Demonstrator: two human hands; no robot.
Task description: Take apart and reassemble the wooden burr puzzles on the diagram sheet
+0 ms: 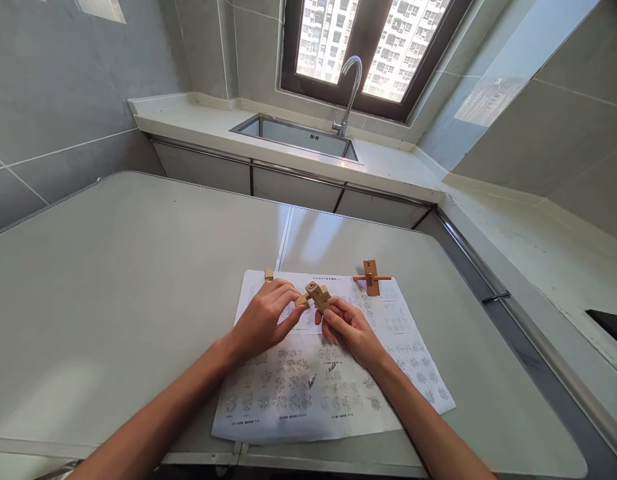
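Note:
Above the printed instruction sheet (348, 393), my two hands meet over a small cluster of light wooden puzzle blocks (318, 295). My right hand (349, 328) grips this cluster from the right, fingers curled beneath it. My left hand (268, 310) pinches a single light wooden puzzle piece (302, 302) between thumb and fingers, at the cluster's left side. Whether that piece is joined to the cluster I cannot tell. A dark mark is written on the cluster's upper block. Just beyond my left hand another small wooden block (269, 274) stands at the sheet's top edge.
A brown wooden cross-shaped assembly (372, 279) marked "2" lies at the sheet's upper right corner. Everything rests on a pale table (153, 287) with a seam. Behind it are a counter with a sink (298, 137), a faucet (356, 87) and a window.

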